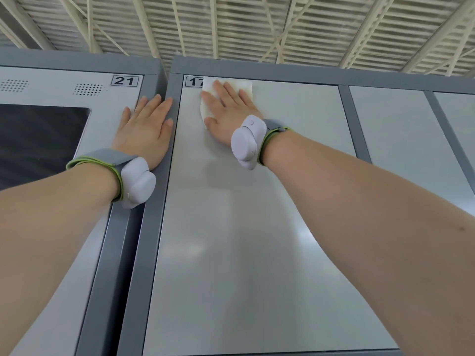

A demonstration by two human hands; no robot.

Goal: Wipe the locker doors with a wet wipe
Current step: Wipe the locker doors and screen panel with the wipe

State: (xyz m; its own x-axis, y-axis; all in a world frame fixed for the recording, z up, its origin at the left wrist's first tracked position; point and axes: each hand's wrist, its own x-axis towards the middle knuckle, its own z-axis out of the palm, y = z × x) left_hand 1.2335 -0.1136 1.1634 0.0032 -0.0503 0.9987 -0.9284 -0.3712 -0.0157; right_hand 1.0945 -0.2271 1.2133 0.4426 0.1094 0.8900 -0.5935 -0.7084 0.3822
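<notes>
A light grey locker door (257,227) fills the middle of the head view, with a number label at its top left corner partly covered. My right hand (227,109) lies flat with straight fingers and presses a white wet wipe (246,86) against the door's top left corner. My left hand (146,127) rests flat with spread fingers on the neighbouring panel marked 21 (124,80), its thumb side along the dark grey frame (154,188) between the two units. Both wrists carry white sensor bands.
A dark screen (38,140) sits in the left panel below two speaker grilles. More grey doors (395,129) run to the right, split by dark grey posts. A ribbed ceiling with white beams (257,27) lies above the lockers.
</notes>
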